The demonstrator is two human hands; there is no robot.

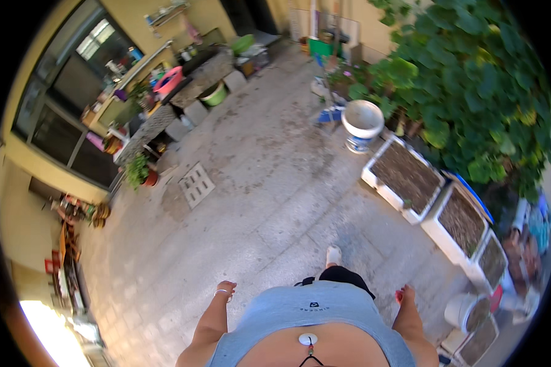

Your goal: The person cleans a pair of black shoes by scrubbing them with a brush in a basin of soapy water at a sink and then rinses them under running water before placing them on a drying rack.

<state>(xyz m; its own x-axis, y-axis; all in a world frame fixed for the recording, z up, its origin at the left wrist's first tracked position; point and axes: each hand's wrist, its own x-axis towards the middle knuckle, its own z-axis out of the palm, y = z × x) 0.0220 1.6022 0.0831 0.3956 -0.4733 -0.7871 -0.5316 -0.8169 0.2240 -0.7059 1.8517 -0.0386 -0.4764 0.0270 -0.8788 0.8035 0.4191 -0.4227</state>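
Note:
My left hand [226, 287] hangs beside my body with a bracelet at the wrist. Its fingers are loosely bent and somewhat apart, with nothing visible in them. On the other side, my right hand [405, 294] hangs low with its fingers curled. A small red thing [399, 296] shows at those fingers, too small to name. Both hands are clear of the things around them, over grey paving [269, 214]. One foot in a light shoe [333, 255] is forward of my body.
White planter boxes of soil [404, 174] line the right, beside a white bucket [362, 119] and leafy plants [471, 79]. A drain grate [196, 184] lies in the paving. At left stand a potted plant [148, 176], a pink basin [168, 81] and a green tub [213, 94].

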